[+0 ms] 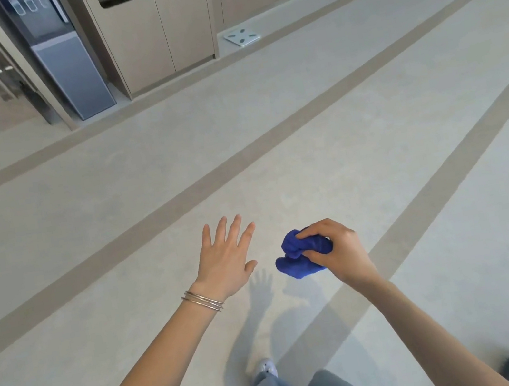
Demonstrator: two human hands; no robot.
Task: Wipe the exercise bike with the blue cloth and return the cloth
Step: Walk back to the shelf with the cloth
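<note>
Blue cloth (301, 254) bunched in right hand (337, 246).

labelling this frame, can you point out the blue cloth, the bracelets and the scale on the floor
blue cloth (296, 262): head view, on the bunched lower fold below the right hand.
bracelets (202, 301): head view, on the metal bands at the left wrist.
scale (242, 37): head view, on the middle of its white top.

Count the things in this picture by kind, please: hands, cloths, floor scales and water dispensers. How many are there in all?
Hands: 2, the left hand, fingers spread, and the right hand
Cloths: 1, the blue cloth, gripped by the right hand
Scales: 1, the scale, on the floor by the wall
Dispensers: 1, the dispenser
Total: 5
</note>
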